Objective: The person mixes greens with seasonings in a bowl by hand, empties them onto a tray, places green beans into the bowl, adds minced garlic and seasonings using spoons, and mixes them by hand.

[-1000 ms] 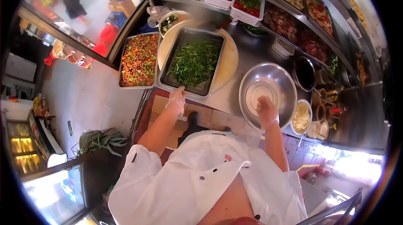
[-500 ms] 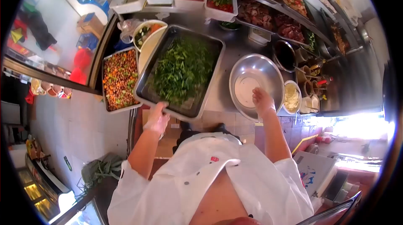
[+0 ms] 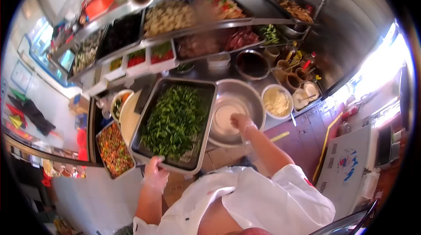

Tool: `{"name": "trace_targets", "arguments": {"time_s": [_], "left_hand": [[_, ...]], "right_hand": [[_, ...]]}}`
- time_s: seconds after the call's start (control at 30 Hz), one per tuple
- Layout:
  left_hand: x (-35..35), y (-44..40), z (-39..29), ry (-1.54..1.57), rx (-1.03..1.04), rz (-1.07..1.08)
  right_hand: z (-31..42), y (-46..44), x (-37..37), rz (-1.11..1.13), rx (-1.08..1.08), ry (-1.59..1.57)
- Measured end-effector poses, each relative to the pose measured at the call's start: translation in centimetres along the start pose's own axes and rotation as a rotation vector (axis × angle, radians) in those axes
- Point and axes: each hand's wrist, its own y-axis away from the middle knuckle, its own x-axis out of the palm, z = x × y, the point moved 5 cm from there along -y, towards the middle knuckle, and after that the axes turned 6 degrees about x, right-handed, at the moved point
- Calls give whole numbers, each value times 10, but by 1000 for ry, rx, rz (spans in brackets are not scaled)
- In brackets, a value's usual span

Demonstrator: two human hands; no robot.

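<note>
My left hand [image 3: 156, 174], in a clear plastic glove, grips the near left rim of a dark metal tray [image 3: 199, 159]. Chopped green leaves [image 3: 174, 119] lie heaped in the tray, which sits slightly turned. To its right stands a wide steel bowl [image 3: 254, 99] with a bare pale bottom. Over the inside of that bowl is my right hand [image 3: 243, 124], also gloved, its fingers curled together. Whatever those fingers may hold is too small or hidden to make out. Both hands are apart from each other.
Left of the dark tray are a tray of diced mixed vegetables [image 3: 115, 149] and a round pale board or lid [image 3: 128, 119]. A white bowl of pale paste [image 3: 277, 102] and a pot of dark liquid [image 3: 253, 65] stand right. Shelves of food trays [image 3: 169, 18] rise behind.
The view has swung up and to the right, showing more shelves. My left hand keeps its grip on the tray. My right hand stays over the steel bowl, fingers still curled.
</note>
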Motion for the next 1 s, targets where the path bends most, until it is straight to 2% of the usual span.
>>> {"name": "trace_targets", "arguments": {"time_s": [0.03, 0.1, 0.2, 0.3, 0.43, 0.5, 0.53, 0.57, 0.63, 0.7, 0.73, 0.8, 0.83, 0.9, 0.93, 1.0], "left_hand": [[-1, 3, 4, 8, -22, 114], [45, 32, 7, 154, 24, 85], [116, 82, 8, 174, 67, 129], [173, 86, 23, 184, 21, 242], [313, 137, 30, 102, 19, 233], [342, 93, 41, 77, -38, 328], [376, 93, 42, 61, -26, 280], [416, 94, 43, 44, -18, 232], [481, 73, 46, 2, 5, 304], [544, 34, 52, -61, 20, 432], [571, 25, 55, -107, 47, 472], [627, 8, 59, -155, 111, 484], [652, -3, 62, -158, 145, 455], [702, -46, 69, -107, 164, 393], [726, -66, 72, -97, 194, 336], [765, -98, 84, -91, 278, 195]], "right_hand": [[0, -2, -5, 22, -5, -31], [-1, -17, -23, 75, 64, -10], [-34, -116, -56, 238, -599, 930], [-2, -79, -62, 217, -1007, 1386], [16, -81, -102, 293, -901, 1124], [40, -68, -138, 255, -306, 392], [48, -43, -155, 225, -9, 21], [62, -23, -173, 200, -40, -45], [88, 17, -221, 145, -106, -170], [117, 87, -275, -103, -164, -115], [107, 82, -309, -97, -262, -15], [87, 98, -370, -149, -221, -119], [79, 120, -392, -206, -81, -326], [44, 139, -447, -343, -142, -357], [19, 141, -481, -451, -284, 115], [-58, 135, -540, -530, -427, 468]]}}
